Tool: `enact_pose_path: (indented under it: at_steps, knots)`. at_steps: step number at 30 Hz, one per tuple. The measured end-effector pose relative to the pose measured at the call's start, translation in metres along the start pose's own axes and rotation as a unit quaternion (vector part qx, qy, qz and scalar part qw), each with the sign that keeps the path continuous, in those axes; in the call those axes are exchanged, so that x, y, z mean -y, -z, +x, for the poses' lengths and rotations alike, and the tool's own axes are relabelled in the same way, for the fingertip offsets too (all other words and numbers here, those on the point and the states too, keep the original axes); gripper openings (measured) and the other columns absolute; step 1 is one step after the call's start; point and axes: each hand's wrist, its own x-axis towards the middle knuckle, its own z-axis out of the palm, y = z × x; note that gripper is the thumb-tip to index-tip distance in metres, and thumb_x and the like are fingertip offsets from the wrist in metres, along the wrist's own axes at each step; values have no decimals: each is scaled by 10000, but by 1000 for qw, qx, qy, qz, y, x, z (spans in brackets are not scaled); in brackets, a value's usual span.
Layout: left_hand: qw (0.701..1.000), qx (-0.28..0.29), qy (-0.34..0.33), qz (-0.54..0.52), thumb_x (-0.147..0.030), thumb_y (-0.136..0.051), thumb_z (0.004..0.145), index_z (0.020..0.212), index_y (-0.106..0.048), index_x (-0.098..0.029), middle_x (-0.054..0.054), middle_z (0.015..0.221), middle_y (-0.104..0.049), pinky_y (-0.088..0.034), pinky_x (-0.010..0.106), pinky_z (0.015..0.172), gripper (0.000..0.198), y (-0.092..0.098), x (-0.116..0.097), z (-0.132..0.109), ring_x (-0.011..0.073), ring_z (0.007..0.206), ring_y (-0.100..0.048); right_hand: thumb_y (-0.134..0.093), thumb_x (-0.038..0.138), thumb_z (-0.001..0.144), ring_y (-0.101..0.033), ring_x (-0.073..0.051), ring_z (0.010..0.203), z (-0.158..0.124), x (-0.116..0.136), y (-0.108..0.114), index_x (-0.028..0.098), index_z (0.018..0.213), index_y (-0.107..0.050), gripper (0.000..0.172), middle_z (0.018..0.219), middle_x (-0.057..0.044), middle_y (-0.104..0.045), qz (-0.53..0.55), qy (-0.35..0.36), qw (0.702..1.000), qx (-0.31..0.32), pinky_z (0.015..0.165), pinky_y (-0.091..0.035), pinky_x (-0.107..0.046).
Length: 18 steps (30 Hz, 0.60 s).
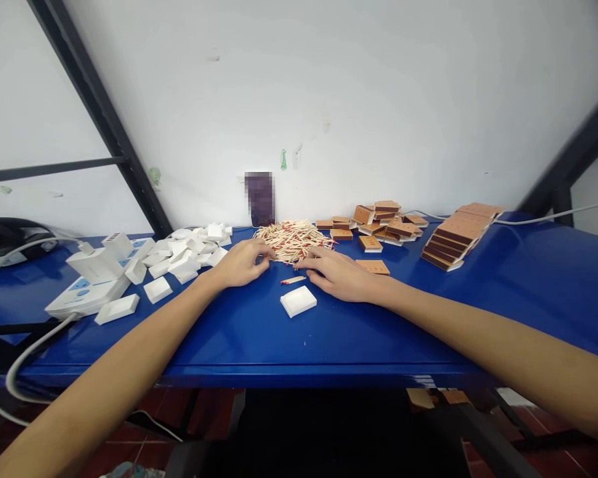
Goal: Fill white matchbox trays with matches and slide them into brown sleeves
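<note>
A heap of wooden matchsticks with red heads lies at the back middle of the blue table. My left hand rests at the heap's left edge, its fingers bent and a little apart from the thumb. At the front right edge my right hand reaches in, index finger touching the matchsticks and thumb held apart. I see nothing gripped in either hand. Between the hands, a few loose matchsticks lie together. Just in front of them sits a white inner matchbox tray.
White matchbox trays are piled on the left, beside a power strip with chargers and cables. Brown matchbox sleeves lie scattered at the back right. A leaning row of matchboxes stands farther right. A white wall rises behind.
</note>
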Motion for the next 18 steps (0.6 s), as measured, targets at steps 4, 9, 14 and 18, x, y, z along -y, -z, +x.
enact_pose_path:
  at_steps: [4, 9, 14, 18]
  knots:
    - [999, 16, -32, -17, -157, -478, 844, 962, -702, -176, 47, 935, -706, -465, 325, 818, 254, -2, -8, 2, 191, 871, -626, -453, 162, 934, -573, -247, 1021, 0, 1, 1, 169, 1178, -665, 323, 1094, -124, -602, 1, -1, 1000, 1, 843, -438, -358]
    - [998, 25, -44, -22, -164, -465, 864, 1000, -693, -180, 40, 950, -696, -467, 333, 825, 266, -1, -18, 1, 188, 872, -627, -483, 152, 908, -592, -239, 1007, 0, -1, 1, 162, 1088, -674, 263, 1088, -114, -650, 10, -8, 1000, -12, 856, -447, -353]
    - [996, 39, -62, -41, -167, -418, 898, 1113, -667, -185, 55, 1009, -664, -467, 345, 875, 329, 0, -28, 1, 196, 941, -609, -493, 157, 901, -612, -232, 977, 1, -4, -1, 168, 1039, -699, 248, 1045, -97, -684, 17, 3, 999, -27, 848, -450, -348]
    - [995, 64, -66, -40, -176, -411, 908, 1176, -653, -190, 77, 1070, -627, -453, 364, 910, 361, -3, -33, 1, 210, 990, -584, -498, 170, 907, -622, -230, 955, 2, -4, -2, 161, 1038, -717, 255, 1026, -101, -694, 19, 12, 999, -26, 837, -455, -347]
